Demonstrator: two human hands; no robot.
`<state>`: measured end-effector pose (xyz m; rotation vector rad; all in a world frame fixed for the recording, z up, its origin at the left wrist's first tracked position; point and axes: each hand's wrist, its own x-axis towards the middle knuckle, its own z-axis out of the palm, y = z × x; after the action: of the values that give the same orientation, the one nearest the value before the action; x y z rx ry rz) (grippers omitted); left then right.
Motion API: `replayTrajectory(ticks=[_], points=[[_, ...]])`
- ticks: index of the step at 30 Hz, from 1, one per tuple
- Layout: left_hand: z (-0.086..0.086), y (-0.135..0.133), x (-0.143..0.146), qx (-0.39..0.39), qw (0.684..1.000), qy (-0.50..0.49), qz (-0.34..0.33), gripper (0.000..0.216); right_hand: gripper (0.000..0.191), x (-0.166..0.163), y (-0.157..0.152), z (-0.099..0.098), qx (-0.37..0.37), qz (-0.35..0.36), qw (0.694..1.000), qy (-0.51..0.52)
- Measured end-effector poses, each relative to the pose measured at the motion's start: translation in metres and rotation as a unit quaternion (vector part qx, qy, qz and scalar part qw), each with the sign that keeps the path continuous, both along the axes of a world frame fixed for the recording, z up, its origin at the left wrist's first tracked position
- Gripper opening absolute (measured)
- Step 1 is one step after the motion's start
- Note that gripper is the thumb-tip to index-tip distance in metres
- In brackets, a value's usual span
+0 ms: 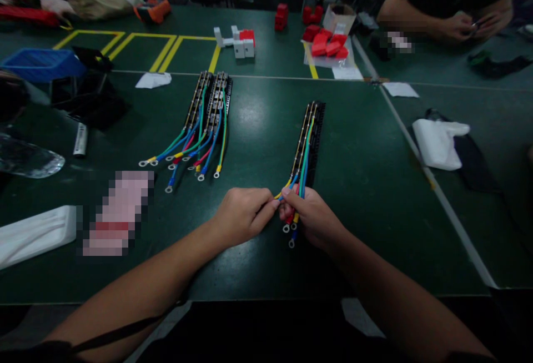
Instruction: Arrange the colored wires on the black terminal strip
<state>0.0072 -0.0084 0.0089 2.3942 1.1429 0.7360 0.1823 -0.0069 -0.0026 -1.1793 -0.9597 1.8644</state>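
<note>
A black terminal strip [307, 135] with metal contacts lies on the green table, slanting away from me. From it, coloured wires [306, 169] in yellow, blue, green and red run toward my hands. My right hand [318, 216] is closed around this bundle, and several ring terminals [292, 230] poke out below its fingers. Pinched fingers of my left hand [241, 216] meet the right hand's fingertips at a yellow and a blue wire; those wires' ends are hidden. To the left rest two similar wired strips [208, 102], their ring terminals [201, 177] spread toward me.
A marker [80, 140], a blue bin [44, 64] and a white object [39, 235] are at left. White and red blocks [245, 46] and red parts [328, 44] stand farther back. A white bottle-like item [437, 144] lies right. Two people sit across.
</note>
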Motion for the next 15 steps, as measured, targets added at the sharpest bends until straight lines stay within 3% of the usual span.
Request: replayTrajectory(ticks=[10, 15], points=[[-0.0050, -0.0016, -0.0028, 0.045, 0.999, -0.015, 0.013, 0.021, 0.036, 0.0002, 0.0003, -0.0009, 0.021, -0.014, 0.999, -0.022], [0.0000, -0.0019, -0.0008, 0.021, 1.000, 0.003, 0.010, 0.024, 0.037, 0.0002, 0.0010, 0.0010, 0.012, -0.003, 1.000, 0.002]])
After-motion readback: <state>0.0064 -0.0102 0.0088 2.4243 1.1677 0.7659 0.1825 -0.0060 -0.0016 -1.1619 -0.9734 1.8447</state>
